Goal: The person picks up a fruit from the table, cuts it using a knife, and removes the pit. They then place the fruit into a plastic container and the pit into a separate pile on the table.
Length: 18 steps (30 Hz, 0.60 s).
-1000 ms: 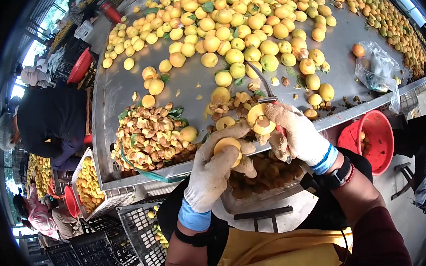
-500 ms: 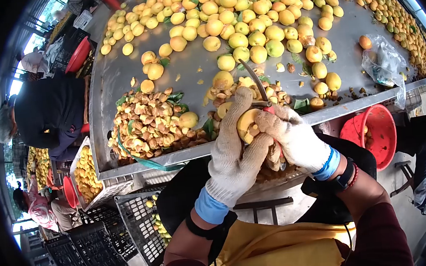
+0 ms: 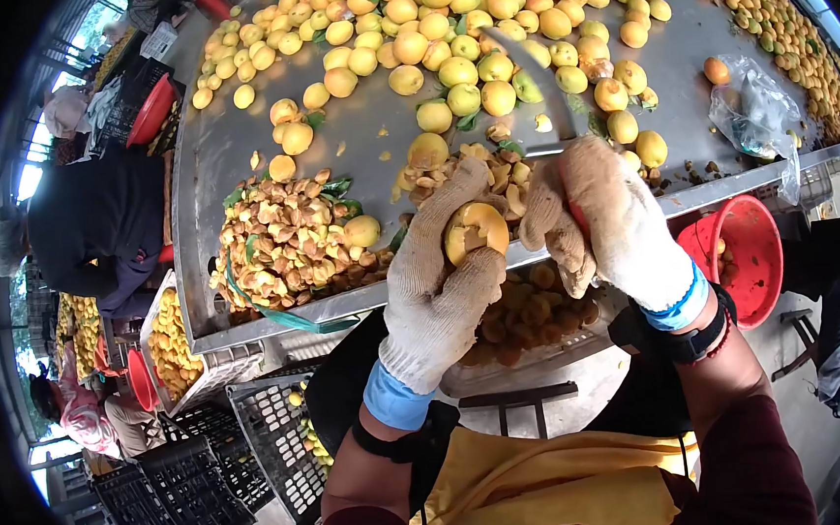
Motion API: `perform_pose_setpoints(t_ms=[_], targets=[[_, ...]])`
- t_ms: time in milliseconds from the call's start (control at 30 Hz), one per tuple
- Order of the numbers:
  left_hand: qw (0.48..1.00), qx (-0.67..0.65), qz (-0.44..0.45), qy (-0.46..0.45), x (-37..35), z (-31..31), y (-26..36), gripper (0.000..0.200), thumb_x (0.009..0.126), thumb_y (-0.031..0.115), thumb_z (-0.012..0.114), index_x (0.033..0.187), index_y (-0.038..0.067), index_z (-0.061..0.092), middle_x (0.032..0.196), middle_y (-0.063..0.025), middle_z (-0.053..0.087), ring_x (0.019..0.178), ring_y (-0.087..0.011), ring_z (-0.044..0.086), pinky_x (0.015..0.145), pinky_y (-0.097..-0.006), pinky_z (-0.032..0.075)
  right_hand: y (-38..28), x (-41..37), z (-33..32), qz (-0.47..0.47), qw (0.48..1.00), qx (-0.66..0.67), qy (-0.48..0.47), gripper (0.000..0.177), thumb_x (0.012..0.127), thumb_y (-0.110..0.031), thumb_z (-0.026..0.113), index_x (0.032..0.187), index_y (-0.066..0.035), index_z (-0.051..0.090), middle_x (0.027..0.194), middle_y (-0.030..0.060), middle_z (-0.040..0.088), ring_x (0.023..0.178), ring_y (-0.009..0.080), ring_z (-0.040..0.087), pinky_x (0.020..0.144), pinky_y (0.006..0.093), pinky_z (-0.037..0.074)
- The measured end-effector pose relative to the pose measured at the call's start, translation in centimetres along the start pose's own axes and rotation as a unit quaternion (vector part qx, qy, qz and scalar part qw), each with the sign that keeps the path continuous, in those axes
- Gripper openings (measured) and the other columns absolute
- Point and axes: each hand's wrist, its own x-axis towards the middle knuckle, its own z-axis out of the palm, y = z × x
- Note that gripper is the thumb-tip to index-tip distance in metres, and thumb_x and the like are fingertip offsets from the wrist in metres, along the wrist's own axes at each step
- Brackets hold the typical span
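Observation:
My gloved left hand (image 3: 439, 276) holds a cut yellow apricot (image 3: 474, 227), its opened flesh facing up and its rim ragged. Right of it, my gloved right hand (image 3: 604, 218) is wrapped around a curved knife (image 3: 552, 94) with a red handle, its blade pointing up over the table. The knife is apart from the apricot. Just beyond my hands is a small heap of cut pieces (image 3: 428, 178). A bigger pile of pieces and pits (image 3: 285, 239) lies to the left on the metal table (image 3: 372, 148). Below my hands, a crate holds apricot halves (image 3: 533, 318).
Whole apricots (image 3: 459, 72) cover the far side of the table. A clear plastic bag (image 3: 758, 108) lies at the right, above a red basin (image 3: 761, 265). Black crates (image 3: 275, 422) stand at the lower left. Other people work on the left (image 3: 92, 229) and right.
My hands have drawn apart. The right hand has moved right with the knife, its blade now off the apricot. The apricot in my left hand now shows its open inside.

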Motion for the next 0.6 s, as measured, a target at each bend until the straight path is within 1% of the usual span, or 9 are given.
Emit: perform_pose_setpoints(t_ms=[33,67,133,200,300,433,500,533,600], targets=[[1.0,0.001,0.0,0.0,-0.1,0.1,0.1,0.067,0.09,-0.007,0.057,0.155,0.0,0.043,0.139,-0.0125,0.058,0.096,-0.0121,0.063,0.077,-0.023,0.056,-1.5,-0.2,0.6,0.018,0.998,-0.053,-0.035,0.041,0.109,-0.036,0.054,0.091,-0.002,0.069,0.073,0.0027,0.064,0.064,0.0087,0.059,0.058,0.0238,0.046],[1.0,0.025,0.004,0.014,0.0,0.0,0.2,0.065,0.09,-0.007,0.059,0.153,-0.001,0.044,0.139,-0.0132,0.059,0.099,-0.0136,0.064,0.081,-0.0246,0.056,1.1,0.1,0.8,-0.184,0.966,-0.184,0.009,0.04,0.108,-0.035,0.054,0.093,-0.001,0.069,0.073,0.0028,0.064,0.065,0.0086,0.06,0.059,0.0236,0.046],[0.998,0.052,0.011,0.029,0.1,-0.5,0.4,0.064,0.09,-0.006,0.061,0.151,-0.001,0.046,0.139,-0.0139,0.059,0.103,-0.0151,0.065,0.086,-0.0263,0.056,1.1,-0.3,1.3,-0.004,0.986,-0.163,-0.032,0.039,0.107,-0.034,0.054,0.098,0.0,0.071,0.073,0.0029,0.065,0.064,0.0085,0.06,0.058,0.0237,0.047],[0.995,0.08,0.055,0.024,0.3,-1.1,0.0,0.061,0.089,-0.006,0.061,0.148,-0.003,0.048,0.136,-0.0149,0.062,0.112,-0.0196,0.065,0.097,-0.0326,0.054,1.3,-0.7,1.6,-0.018,0.985,-0.171,-0.032,0.039,0.106,-0.035,0.054,0.105,0.0,0.072,0.075,0.0028,0.065,0.061,0.0092,0.059,0.054,0.0245,0.048],[0.994,0.087,0.059,0.033,0.1,-0.8,0.6,0.058,0.089,-0.005,0.062,0.145,-0.004,0.049,0.132,-0.0153,0.064,0.118,-0.0227,0.065,0.104,-0.0371,0.05,1.9,-0.5,1.0,0.026,0.986,-0.144,-0.081,0.036,0.105,-0.032,0.052,0.111,-0.001,0.07,0.076,0.0015,0.065,0.059,0.0082,0.06,0.051,0.0238,0.047],[0.992,0.102,0.064,0.032,0.1,-1.0,0.5,0.058,0.089,-0.005,0.061,0.145,-0.003,0.05,0.13,-0.0144,0.064,0.118,-0.0229,0.064,0.105,-0.037,0.05,1.4,-0.6,1.5,0.055,0.988,-0.114,-0.093,0.035,0.104,-0.03,0.052,0.109,-0.001,0.071,0.076,0.0022,0.065,0.059,0.0081,0.061,0.05,0.0239,0.047],[0.992,0.11,0.061,0.007,-0.1,-0.9,0.7,0.067,0.084,-0.007,0.049,0.151,-0.005,0.046,0.124,-0.0107,0.064,0.092,-0.012,0.061,0.078,-0.0248,0.052,2.0,-0.6,1.7,-0.088,0.98,-0.174,-0.039,0.035,0.105,-0.032,0.053,0.108,-0.001,0.071,0.076,0.0027,0.065,0.058,0.0088,0.06,0.05,0.0239,0.046],[0.992,0.11,0.059,0.007,-0.2,-0.8,1.0,0.067,0.084,-0.007,0.049,0.151,-0.005,0.046,0.124,-0.0107,0.064,0.092,-0.012,0.061,0.078,-0.0248,0.052,1.7,-0.4,1.8,-0.087,0.98,-0.174,-0.039,0.035,0.105,-0.032,0.053,0.108,-0.001,0.071,0.076,0.0027,0.065,0.058,0.0088,0.06,0.05,0.0239,0.046],[1.0,0.013,-0.017,0.013,-0.2,-0.6,1.5,0.063,0.088,-0.004,0.05,0.15,-0.004,0.046,0.123,-0.0109,0.064,0.09,-0.0129,0.061,0.074,-0.0244,0.052,0.5,0.3,1.9,0.114,0.976,-0.18,-0.049,0.036,0.105,-0.034,0.055,0.108,-0.001,0.07,0.077,0.0021,0.065,0.057,0.0089,0.059,0.049,0.0241,0.046]])
